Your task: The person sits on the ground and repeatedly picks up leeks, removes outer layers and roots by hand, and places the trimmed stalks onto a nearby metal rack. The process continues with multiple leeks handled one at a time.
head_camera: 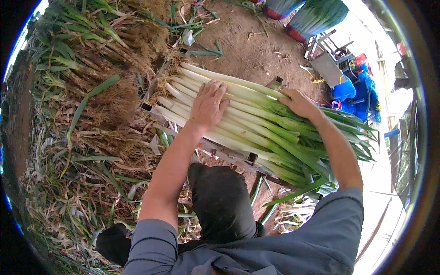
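A broad layer of large Welsh onions (247, 127) lies side by side across a metal rack (233, 154) before me. Their white shafts and trimmed-looking root ends point left, and their green leaves spread to the right. My left hand (208, 105) rests palm down on the white shafts, its fingers slightly apart. At the far edge of the layer, my right hand (299, 103) touches the stalks where white turns to green. Its fingers curl there, and whether they grip a stalk is hidden. Short square metal posts rise at the rack's corners.
Unpeeled onions with brown roots (113, 99) are heaped at the left, above dry leaf litter (79, 192). Bundled onions in red-based wrapping (314, 20) stand at the far right on the dirt floor (247, 41). Beyond the leaves sit a metal stand (326, 68) and blue material (366, 98).
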Motion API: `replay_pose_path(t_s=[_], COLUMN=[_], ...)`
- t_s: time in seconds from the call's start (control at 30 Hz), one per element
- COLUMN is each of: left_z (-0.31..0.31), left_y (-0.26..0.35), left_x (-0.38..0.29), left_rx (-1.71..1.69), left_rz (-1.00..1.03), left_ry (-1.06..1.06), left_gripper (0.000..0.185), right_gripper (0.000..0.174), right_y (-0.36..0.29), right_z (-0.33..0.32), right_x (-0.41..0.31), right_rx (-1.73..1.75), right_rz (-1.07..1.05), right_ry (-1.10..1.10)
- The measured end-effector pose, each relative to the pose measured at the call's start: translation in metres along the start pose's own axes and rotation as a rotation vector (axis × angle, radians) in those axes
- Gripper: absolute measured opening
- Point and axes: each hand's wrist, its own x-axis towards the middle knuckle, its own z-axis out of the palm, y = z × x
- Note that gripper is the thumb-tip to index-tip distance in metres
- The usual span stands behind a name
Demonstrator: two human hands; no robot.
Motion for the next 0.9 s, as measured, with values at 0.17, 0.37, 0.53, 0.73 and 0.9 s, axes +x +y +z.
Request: replay_pose_path(t_s=[0.17, 0.37, 0.53, 0.73, 0.9], left_z=[0.001, 0.009, 0.031, 0.045, 0.041], left_y=[0.003, 0.001, 0.001, 0.004, 0.004], left_x=[-0.001, 0.006, 0.023, 0.027, 0.027], left_rx=[-0.004, 0.097, 0.047, 0.193, 0.197], left_rz=[-0.019, 0.027, -0.091, -0.162, -0.16], left_ry=[0.014, -0.008, 0.003, -0.108, -0.075], left_gripper=[0.05, 0.053, 0.056, 0.062, 0.061], right_gripper=[0.045, 0.047, 0.054, 0.061, 0.058], right_y=[-0.002, 0.027, 0.037, 0.028, 0.096], right_z=[0.015, 0.019, 0.027, 0.011, -0.035], right_x=[-0.008, 0.015, 0.03, 0.02, -0.034], right_rx=[-0.053, -0.065, 0.176, 0.107, -0.073], right_rz=[0.044, -0.046, 0.039, 0.257, 0.5], right_ry=[0.131, 0.017, -0.155, -0.242, -0.372])
